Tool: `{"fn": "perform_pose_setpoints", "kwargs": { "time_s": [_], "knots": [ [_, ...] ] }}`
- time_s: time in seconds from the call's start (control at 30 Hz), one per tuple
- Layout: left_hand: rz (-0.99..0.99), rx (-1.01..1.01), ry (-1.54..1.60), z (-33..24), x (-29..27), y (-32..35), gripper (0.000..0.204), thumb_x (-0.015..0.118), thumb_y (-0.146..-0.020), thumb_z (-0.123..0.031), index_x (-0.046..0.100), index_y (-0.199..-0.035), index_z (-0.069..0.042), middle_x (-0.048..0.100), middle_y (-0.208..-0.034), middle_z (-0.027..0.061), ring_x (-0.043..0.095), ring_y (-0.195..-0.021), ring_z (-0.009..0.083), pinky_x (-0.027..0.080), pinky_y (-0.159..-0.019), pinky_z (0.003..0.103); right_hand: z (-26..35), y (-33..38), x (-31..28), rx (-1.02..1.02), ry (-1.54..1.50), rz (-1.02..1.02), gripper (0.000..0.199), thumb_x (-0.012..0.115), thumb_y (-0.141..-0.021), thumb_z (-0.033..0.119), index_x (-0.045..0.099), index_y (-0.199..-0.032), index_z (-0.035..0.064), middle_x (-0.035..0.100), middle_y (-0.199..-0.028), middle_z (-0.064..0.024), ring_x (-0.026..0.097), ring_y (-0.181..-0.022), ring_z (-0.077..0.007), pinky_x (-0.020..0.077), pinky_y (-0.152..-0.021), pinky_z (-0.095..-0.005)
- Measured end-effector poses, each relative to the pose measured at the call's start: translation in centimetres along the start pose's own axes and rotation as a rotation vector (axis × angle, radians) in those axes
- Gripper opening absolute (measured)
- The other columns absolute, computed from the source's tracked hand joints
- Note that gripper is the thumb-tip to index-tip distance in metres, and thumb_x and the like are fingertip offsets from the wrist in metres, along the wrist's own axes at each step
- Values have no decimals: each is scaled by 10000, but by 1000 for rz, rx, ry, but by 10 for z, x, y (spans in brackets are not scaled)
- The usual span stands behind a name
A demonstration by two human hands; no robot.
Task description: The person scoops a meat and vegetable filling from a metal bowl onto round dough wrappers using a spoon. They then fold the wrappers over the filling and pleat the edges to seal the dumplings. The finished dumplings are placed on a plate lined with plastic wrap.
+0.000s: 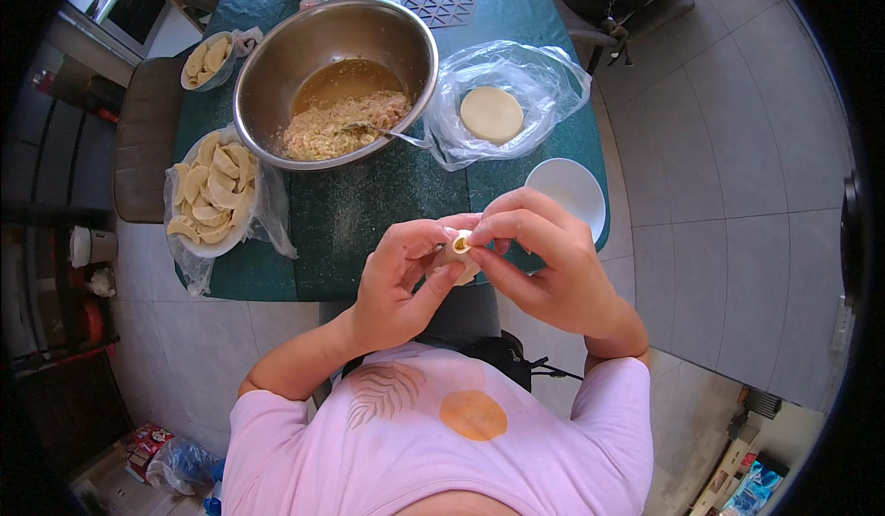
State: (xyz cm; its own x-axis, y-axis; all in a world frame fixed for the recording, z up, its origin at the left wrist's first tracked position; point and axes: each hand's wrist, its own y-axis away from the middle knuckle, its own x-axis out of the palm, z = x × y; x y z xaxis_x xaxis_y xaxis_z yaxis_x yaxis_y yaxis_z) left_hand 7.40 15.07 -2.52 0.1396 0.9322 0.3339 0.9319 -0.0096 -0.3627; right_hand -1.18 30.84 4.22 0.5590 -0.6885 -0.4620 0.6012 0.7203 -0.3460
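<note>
Both hands hold one dumpling (458,250) above the near edge of the green table (369,202). My left hand (398,285) cups the pale wrapper from below. Fingers of my right hand (544,258) pinch its top edge, where a small gap still shows filling. A large steel bowl (277,64) with minced filling (346,124) and a spoon (378,130) stands beyond the hands. To its right a stack of round wrappers (491,113) lies on a clear plastic bag.
A plate of folded dumplings (212,189) in plastic sits at the table's left, with a smaller plate of them (207,59) farther back. A white bowl (567,191) stands near my right hand. A brown chair (143,138) is at left, tiled floor at right.
</note>
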Motion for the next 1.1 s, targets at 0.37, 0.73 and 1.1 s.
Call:
{"fn": "perform_pose_setpoints", "kwargs": {
  "time_s": [0.37,0.73,1.1],
  "knots": [
    [42,-23,-59,-4,-4,0,314,461,-900,67,381,-1189,-25,444,-1293,201,509,-1078,156,442,-904,282,-5,0,3,-209,170,-39,264,660,-727,-39,581,-975,4,553,-882,-133,571,-751,-280,476,-622,-332],
    [-47,-160,-84,-10,-3,-3,304,473,-911,14,335,-1176,-37,516,-1217,170,527,-1033,138,447,-863,263,4,-11,-12,-165,442,149,247,665,-728,83,521,-919,24,504,-867,-107,529,-772,-256,434,-661,-343],
    [38,-296,-222,-10,-7,0,288,518,-892,-26,404,-1157,-20,588,-1061,136,610,-934,170,488,-759,277,-15,-12,-10,-401,634,426,221,626,-777,236,512,-812,50,495,-726,-67,544,-700,-209,419,-612,-332]
  ]
}}
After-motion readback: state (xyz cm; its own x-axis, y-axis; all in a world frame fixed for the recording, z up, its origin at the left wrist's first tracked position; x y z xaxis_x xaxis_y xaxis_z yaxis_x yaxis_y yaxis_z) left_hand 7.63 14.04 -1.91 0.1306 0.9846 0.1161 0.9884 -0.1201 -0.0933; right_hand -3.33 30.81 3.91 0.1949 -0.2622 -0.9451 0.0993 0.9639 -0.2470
